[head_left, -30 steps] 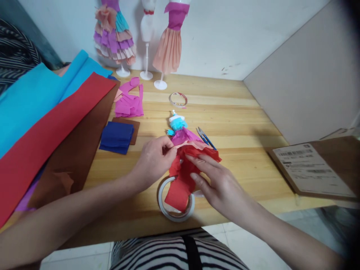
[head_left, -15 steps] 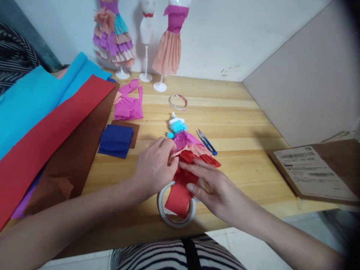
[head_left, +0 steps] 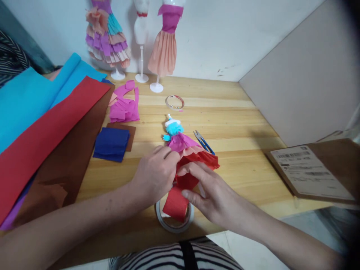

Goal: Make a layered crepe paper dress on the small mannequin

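A small dress form [head_left: 172, 123] lies on the table in a layered crepe-paper dress of turquoise, magenta [head_left: 182, 141], peach and red. My left hand [head_left: 157, 170] is closed at the left edge of the skirt, its fingertips pinching the paper layers. From the right, my right hand [head_left: 209, 187] bends its fingers onto a red crepe-paper strip [head_left: 176, 204] at the hem, thumb against the strip. The strip's free end hangs over a roll of tape [head_left: 160, 217] near the table's front edge. My fingers hide where strip and skirt meet.
Blue thread snips [head_left: 204, 142] lie right of the dress, a thin tape ring [head_left: 174, 102] beyond it. Dressed mannequins [head_left: 162, 52] stand by the wall. Folded blue paper [head_left: 111, 144], magenta scraps [head_left: 125, 108] and large crepe sheets [head_left: 50, 120] lie left. A cardboard box [head_left: 312, 172] sits right.
My right fingers have gone from nearly flat to more bent over the red strip. My left hand stays at the skirt's edge. The whole view has shifted slightly.
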A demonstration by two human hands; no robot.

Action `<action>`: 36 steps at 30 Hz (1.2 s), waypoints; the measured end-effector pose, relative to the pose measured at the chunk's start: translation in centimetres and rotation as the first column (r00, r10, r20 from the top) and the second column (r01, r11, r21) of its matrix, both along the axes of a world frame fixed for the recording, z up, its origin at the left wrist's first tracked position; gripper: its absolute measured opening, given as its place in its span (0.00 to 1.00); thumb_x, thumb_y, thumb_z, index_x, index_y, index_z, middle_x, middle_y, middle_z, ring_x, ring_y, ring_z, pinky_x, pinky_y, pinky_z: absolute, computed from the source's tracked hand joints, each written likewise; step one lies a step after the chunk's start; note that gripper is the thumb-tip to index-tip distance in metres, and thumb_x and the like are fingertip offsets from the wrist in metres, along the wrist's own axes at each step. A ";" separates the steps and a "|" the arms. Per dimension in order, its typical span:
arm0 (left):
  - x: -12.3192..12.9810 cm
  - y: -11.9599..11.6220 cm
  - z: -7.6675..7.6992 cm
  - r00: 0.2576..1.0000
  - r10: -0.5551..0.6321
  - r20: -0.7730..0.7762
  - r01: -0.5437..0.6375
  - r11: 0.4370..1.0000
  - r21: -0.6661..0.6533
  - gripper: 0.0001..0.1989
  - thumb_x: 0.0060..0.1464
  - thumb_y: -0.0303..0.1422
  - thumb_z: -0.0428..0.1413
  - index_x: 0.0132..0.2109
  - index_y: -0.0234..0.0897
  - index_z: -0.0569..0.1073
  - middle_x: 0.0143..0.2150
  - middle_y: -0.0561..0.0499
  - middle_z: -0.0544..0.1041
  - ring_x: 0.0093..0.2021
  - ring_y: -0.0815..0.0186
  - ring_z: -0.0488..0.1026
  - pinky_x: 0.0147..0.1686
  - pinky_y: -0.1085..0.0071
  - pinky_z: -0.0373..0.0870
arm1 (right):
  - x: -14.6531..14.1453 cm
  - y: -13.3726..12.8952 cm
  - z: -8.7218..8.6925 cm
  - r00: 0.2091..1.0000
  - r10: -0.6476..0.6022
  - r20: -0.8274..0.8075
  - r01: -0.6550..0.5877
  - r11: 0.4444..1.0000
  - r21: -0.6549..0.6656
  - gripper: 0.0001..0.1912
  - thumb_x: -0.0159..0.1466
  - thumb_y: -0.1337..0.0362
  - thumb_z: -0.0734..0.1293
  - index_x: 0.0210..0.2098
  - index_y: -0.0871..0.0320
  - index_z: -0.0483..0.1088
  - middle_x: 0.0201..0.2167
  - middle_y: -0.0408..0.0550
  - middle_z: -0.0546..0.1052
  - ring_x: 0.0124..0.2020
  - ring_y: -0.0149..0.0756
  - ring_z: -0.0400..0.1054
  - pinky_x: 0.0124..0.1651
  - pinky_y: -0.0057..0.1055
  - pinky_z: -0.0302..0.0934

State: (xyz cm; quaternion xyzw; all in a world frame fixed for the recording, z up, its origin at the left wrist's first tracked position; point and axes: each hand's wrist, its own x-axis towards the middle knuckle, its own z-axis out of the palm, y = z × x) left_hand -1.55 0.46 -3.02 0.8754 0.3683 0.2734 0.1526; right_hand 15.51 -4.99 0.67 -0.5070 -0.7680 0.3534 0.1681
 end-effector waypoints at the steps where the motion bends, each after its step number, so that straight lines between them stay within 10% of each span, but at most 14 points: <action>1: 0.0 0.0 0.0 1.000 -0.006 0.013 0.006 1.000 -0.010 0.11 0.58 0.22 0.45 0.35 0.35 0.71 0.33 0.48 0.73 0.36 0.63 0.70 0.37 0.67 0.70 | -0.1 0.0 0.1 1.000 -0.002 0.003 0.002 1.000 0.001 0.11 0.62 0.70 0.63 0.44 0.56 0.62 0.42 0.52 0.72 0.43 0.40 0.67 0.45 0.39 0.66; 7: 0.0 0.1 0.0 0.993 -0.087 0.082 0.094 0.991 -0.090 0.19 0.56 0.22 0.47 0.52 0.38 0.71 0.38 0.49 0.75 0.39 0.62 0.72 0.37 0.67 0.72 | -0.5 0.3 0.7 1.000 0.015 -0.018 -0.016 1.000 -0.024 0.11 0.59 0.71 0.64 0.42 0.56 0.62 0.39 0.50 0.71 0.39 0.38 0.67 0.42 0.36 0.68; 16: -0.5 -0.2 1.1 0.981 0.026 0.192 0.039 0.945 -0.325 0.12 0.52 0.20 0.50 0.38 0.37 0.75 0.37 0.50 0.75 0.38 0.65 0.73 0.39 0.68 0.72 | 1.1 -1.0 2.8 0.988 0.083 0.129 -0.080 0.996 -0.025 0.10 0.61 0.70 0.64 0.41 0.52 0.64 0.41 0.48 0.75 0.42 0.37 0.73 0.40 0.30 0.71; 20: -0.5 -0.8 1.6 0.985 0.072 0.158 -0.014 0.941 -0.339 0.12 0.53 0.21 0.49 0.40 0.37 0.74 0.38 0.48 0.74 0.40 0.63 0.71 0.41 0.64 0.72 | 2.6 -1.5 3.4 0.991 0.006 0.136 -0.035 0.976 0.214 0.13 0.63 0.69 0.62 0.47 0.49 0.65 0.42 0.48 0.78 0.40 0.37 0.75 0.37 0.28 0.72; 25: 0.2 -2.7 1.5 0.980 0.162 0.115 -0.129 0.959 -0.252 0.09 0.49 0.25 0.55 0.40 0.37 0.68 0.38 0.47 0.72 0.41 0.59 0.69 0.41 0.60 0.72 | 3.1 0.7 1.5 0.955 -0.176 0.238 0.001 0.806 0.592 0.28 0.60 0.71 0.65 0.58 0.50 0.60 0.54 0.55 0.71 0.54 0.50 0.67 0.51 0.48 0.67; 29: 0.8 -3.7 1.2 0.970 0.187 0.158 -0.166 0.976 -0.139 0.09 0.46 0.27 0.58 0.34 0.37 0.64 0.41 0.45 0.71 0.44 0.57 0.67 0.42 0.58 0.71 | 2.5 2.8 -0.6 0.949 -0.093 0.303 -0.114 0.792 0.600 0.36 0.61 0.72 0.63 0.66 0.51 0.48 0.65 0.60 0.57 0.66 0.57 0.51 0.58 0.60 0.58; 36: 2.3 -2.1 1.2 0.970 0.216 0.109 -0.221 0.974 0.040 0.06 0.48 0.32 0.58 0.32 0.37 0.67 0.44 0.41 0.70 0.48 0.52 0.65 0.48 0.52 0.68 | 2.3 3.6 -1.7 0.971 -0.062 0.232 -0.092 0.794 0.601 0.35 0.61 0.72 0.62 0.66 0.54 0.50 0.64 0.62 0.59 0.65 0.54 0.53 0.59 0.57 0.58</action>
